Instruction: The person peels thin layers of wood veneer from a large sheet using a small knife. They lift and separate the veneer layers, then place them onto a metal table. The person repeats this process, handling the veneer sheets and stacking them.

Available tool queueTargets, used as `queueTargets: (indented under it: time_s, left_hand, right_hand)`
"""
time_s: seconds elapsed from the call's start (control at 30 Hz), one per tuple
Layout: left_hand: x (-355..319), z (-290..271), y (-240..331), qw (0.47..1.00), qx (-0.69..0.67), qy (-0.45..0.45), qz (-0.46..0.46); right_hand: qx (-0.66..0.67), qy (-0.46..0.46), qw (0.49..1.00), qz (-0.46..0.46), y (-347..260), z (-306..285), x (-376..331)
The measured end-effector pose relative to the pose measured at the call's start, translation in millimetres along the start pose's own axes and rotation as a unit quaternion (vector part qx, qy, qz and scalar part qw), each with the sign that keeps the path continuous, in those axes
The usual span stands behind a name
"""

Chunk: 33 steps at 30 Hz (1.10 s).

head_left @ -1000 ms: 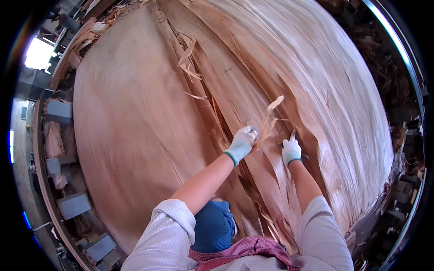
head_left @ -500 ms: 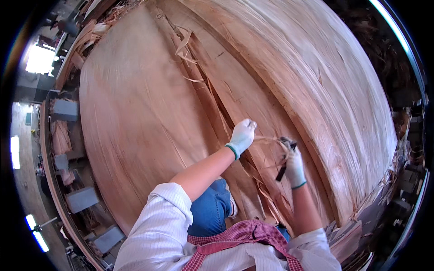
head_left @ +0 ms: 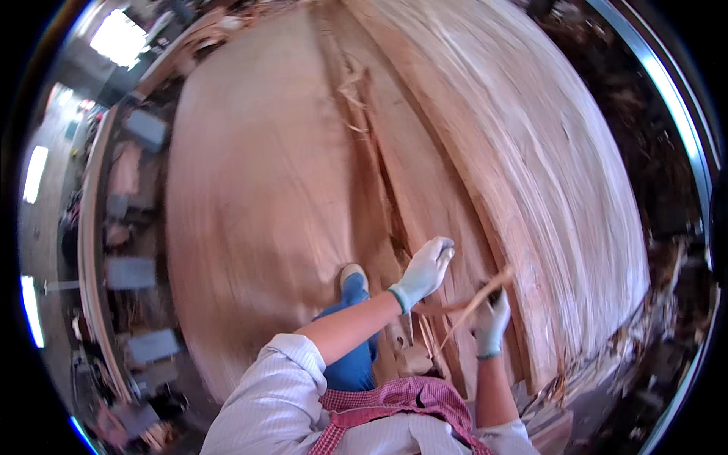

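Observation:
Large thin sheets of reddish wood veneer [head_left: 265, 189] lie spread out under me, with a torn, splintered seam [head_left: 387, 205] running down the middle. My left hand [head_left: 426, 269], in a pale glove, pinches a narrow veneer strip [head_left: 474, 303] near the seam. My right hand [head_left: 489, 322], also gloved, grips the same strip lower down, beside a dark tool that is partly hidden. The picture is blurred by motion.
A thick stack of veneer sheets [head_left: 546, 174] rises on the right, with ragged edges [head_left: 576, 364] at its near end. Grey blocks and a rail [head_left: 129, 273] line the left side. My knee in blue trousers [head_left: 353, 318] rests on the sheet. Loose scraps [head_left: 409, 356] lie by it.
My view has swung and come closer to the sheets. Both hands have shifted together along the seam, and the torn strip now runs between them instead of standing up from the left hand.

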<state>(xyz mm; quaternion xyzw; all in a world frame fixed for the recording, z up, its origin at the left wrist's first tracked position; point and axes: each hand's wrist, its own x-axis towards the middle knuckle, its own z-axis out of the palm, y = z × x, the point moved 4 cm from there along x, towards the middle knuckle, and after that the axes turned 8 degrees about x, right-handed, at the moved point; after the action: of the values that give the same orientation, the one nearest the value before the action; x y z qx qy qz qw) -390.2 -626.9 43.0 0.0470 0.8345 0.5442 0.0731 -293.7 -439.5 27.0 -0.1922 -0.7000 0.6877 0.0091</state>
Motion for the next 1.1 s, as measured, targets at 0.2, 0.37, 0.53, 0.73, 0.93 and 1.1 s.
queueTargets:
  time_s: [0.2,0.37,0.53,0.73,0.93,1.1]
  left_hand:
    - [-177,-85,19,0.965,0.129,0.223,-0.053]
    - [-378,-99,24,0.916,0.15,0.296,-0.228]
    - [-598,-29,5,0.86,0.249,0.261,-0.36]
    - [-778,106,-55,0.853,0.366,0.07,-0.366]
    - [-794,39,31,0.784,0.269,0.273,-0.489]
    - [-742,2,70,0.807,0.177,0.406,-0.392]
  right_hand:
    - [-0.078,0.083,0.98,0.163,55,-191,-101]
    - [-0.172,-0.027,0.971,0.166,50,-212,-149]
    - [-0.232,-0.215,0.939,0.137,43,-206,-215]
    - [-0.285,-0.398,0.867,0.092,38,-205,-304]
    - [-0.342,-0.489,0.799,0.067,45,-225,-354]
    - [-0.383,-0.511,0.767,0.063,61,-254,-364]
